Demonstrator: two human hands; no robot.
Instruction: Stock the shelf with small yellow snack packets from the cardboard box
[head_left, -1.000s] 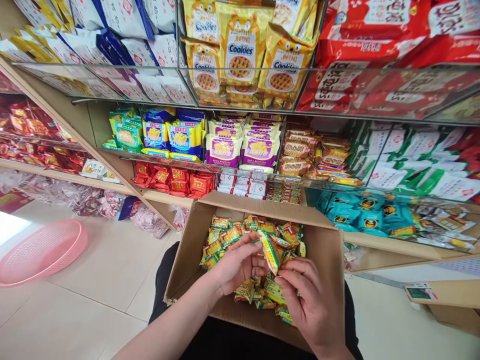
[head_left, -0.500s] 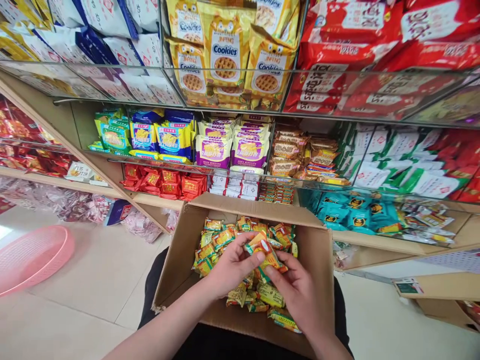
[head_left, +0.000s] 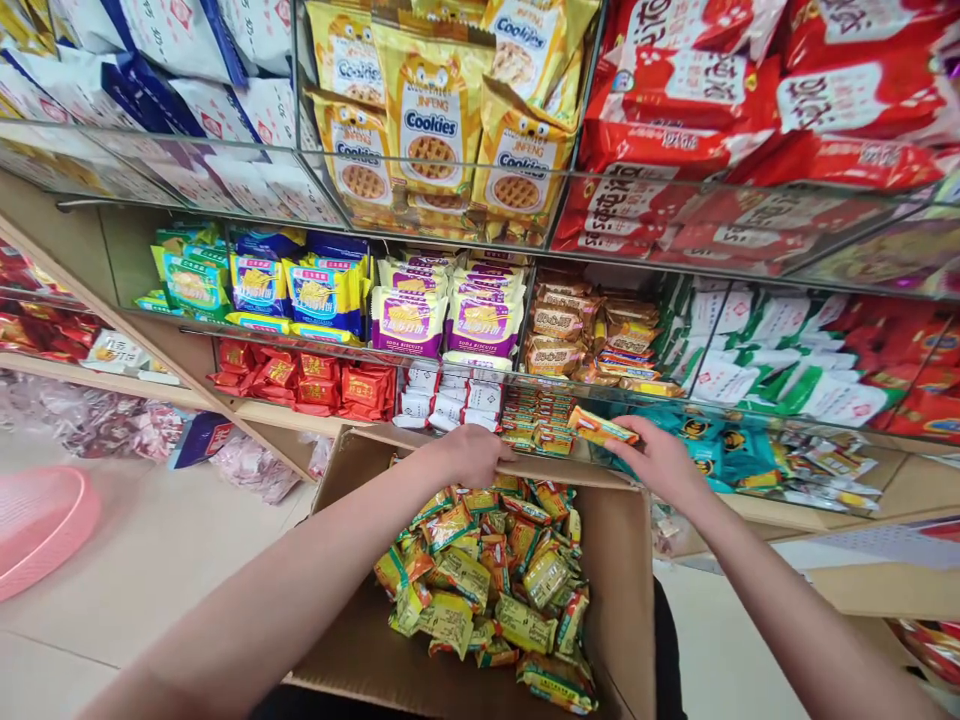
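An open cardboard box (head_left: 621,590) sits on my lap, holding several small yellow-green snack packets (head_left: 487,580). My right hand (head_left: 660,462) reaches over the box's far edge and is closed on one small orange-yellow packet (head_left: 600,428), held flat at the front of the bottom shelf. Just left of it stands a stacked row of the same small packets (head_left: 544,420) on that shelf. My left hand (head_left: 471,455) is stretched to the box's far rim below that row; its fingers curl downward and what they hold, if anything, is hidden.
Glass shelves carry cookie bags (head_left: 431,125), red bags (head_left: 712,100), purple soda biscuit packs (head_left: 450,310), small red packets (head_left: 300,375) and teal packets (head_left: 712,435). A pink basket (head_left: 37,525) lies on the tiled floor at left.
Both hands left the inside of the box and reached forward to the bottom shelf. The right hand carried a packet there. My view tilted and moved nearer the shelf.
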